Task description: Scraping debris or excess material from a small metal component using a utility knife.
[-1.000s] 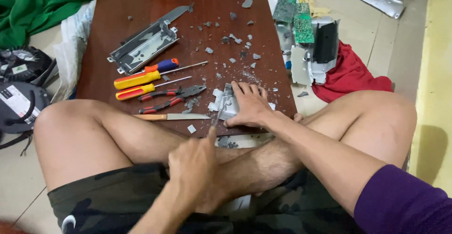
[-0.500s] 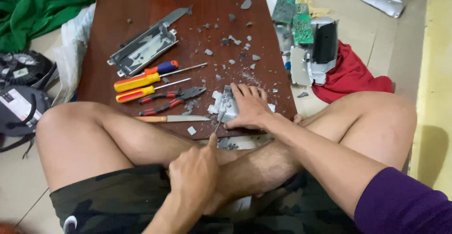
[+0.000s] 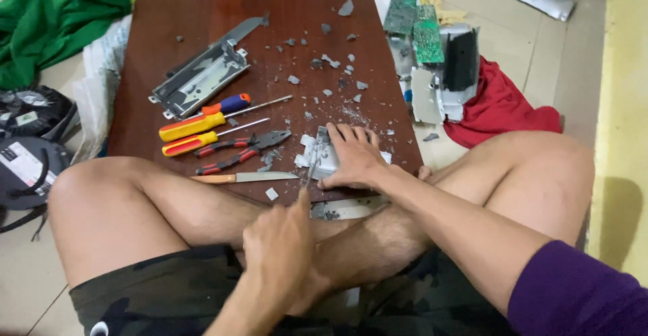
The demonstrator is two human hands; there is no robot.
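Two screwdrivers (image 3: 202,125), pliers (image 3: 244,148) and a knife (image 3: 243,177) lie on the board (image 3: 175,45); green cloth (image 3: 54,18) left, red cloth (image 3: 499,106) right.

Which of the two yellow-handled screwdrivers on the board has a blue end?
The upper, longer screwdriver: its handle ends in a blue cap. The shorter screwdriver just below it has only yellow and red.

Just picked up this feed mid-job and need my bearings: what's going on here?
A person sits cross-legged on the floor at a dark wooden board. The right hand presses down a pale grey broken part at the board's near edge, while the left hand works a thin tool against it. Grey fragments litter the board. Two screwdrivers, pliers and a knife lie unused alongside.
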